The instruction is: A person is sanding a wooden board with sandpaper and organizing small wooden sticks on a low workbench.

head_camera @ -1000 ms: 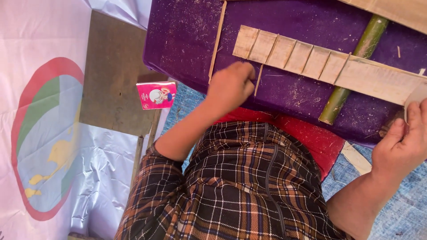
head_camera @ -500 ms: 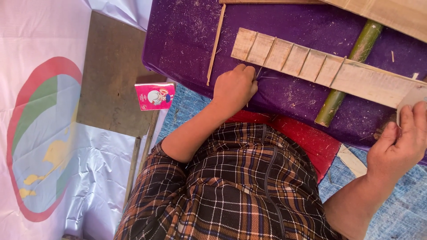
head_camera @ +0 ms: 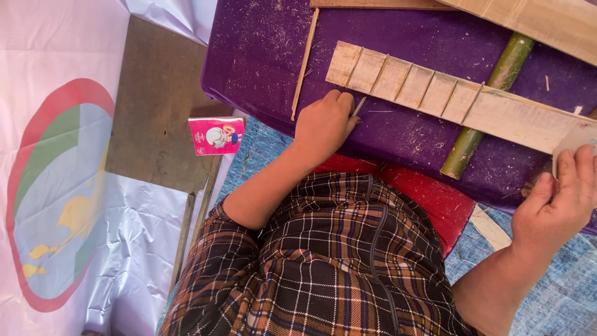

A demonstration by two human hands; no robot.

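A: What do the hands hold?

B: The left hand (head_camera: 323,124) is closed around a thin sliver (head_camera: 359,106), on the purple board (head_camera: 261,56), just near the slotted bamboo slat (head_camera: 448,99). The right hand (head_camera: 556,202) grips the right end of this slat, fingers curled over the edge.

A: What could go wrong?

B: I think the slat may roll or slip, because it rests across the round green bamboo stick (head_camera: 485,112). The sliver is thin and could snap if it is pushed at an angle into a slot.

A: Any change from one second ago?

B: The left hand has moved a little to the near side, away from the slat. The pink carton (head_camera: 216,135) on the left stays in place.
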